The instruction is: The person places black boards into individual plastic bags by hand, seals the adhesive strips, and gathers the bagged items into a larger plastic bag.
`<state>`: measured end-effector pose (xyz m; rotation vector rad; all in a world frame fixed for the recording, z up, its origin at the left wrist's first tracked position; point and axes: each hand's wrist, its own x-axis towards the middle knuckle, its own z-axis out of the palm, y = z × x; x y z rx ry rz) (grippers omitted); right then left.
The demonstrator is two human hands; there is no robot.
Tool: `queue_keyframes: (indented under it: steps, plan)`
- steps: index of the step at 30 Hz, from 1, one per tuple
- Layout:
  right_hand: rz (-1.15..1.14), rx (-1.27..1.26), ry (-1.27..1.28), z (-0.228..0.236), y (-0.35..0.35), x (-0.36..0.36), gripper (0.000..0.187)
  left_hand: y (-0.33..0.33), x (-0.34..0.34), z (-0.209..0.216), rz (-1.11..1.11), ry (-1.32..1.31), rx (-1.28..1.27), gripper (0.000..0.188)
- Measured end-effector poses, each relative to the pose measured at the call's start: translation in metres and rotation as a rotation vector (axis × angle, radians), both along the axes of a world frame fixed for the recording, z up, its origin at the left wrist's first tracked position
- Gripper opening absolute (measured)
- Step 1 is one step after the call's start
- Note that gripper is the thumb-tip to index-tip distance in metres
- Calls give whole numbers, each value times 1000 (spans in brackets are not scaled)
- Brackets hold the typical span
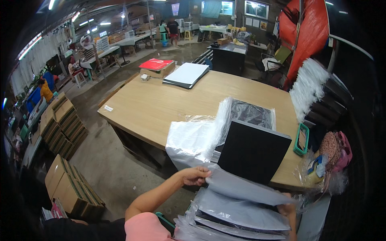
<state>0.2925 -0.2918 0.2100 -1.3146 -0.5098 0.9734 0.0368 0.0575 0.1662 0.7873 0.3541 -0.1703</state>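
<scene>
My left hand (196,176) is closed, pinching the left corner of a greyish, plastic-wrapped flat pack (245,188). At the opposite end my right hand (286,209) is closed round the pack's edge, with part of its fingers hidden by the film. The pack is raised and tilted above a stack of similar plastic-wrapped packs (241,213) close to my body. Just beyond it, a black spiral-bound book (253,150) leans over more wrapped black books (253,113) on the wooden table (161,106). White plastic bags (187,140) drape over the table's near edge.
White sheets (187,73) and a red folder (157,64) on a box lie at the table's far side. A green basket (301,139) and pink bag (343,148) are at right. Cardboard cartons (70,184) stand on the left floor. People work at distant tables.
</scene>
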Motion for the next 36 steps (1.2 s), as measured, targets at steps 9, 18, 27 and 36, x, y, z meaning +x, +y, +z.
queue_keyframes:
  steps: [9,18,27,36]
  plan:
    - [122,-227,-233,-101,-10,-6,12,-27,-19,-140,70,186,57,18]
    - [-65,-353,-228,-187,12,-3,17,-27,-51,-225,175,378,362,28]
    - [-16,-625,-647,-161,-53,93,22,69,-70,-36,420,421,1634,35]
    - [745,-268,-1115,126,129,3,29,170,8,-12,1075,628,2083,11]
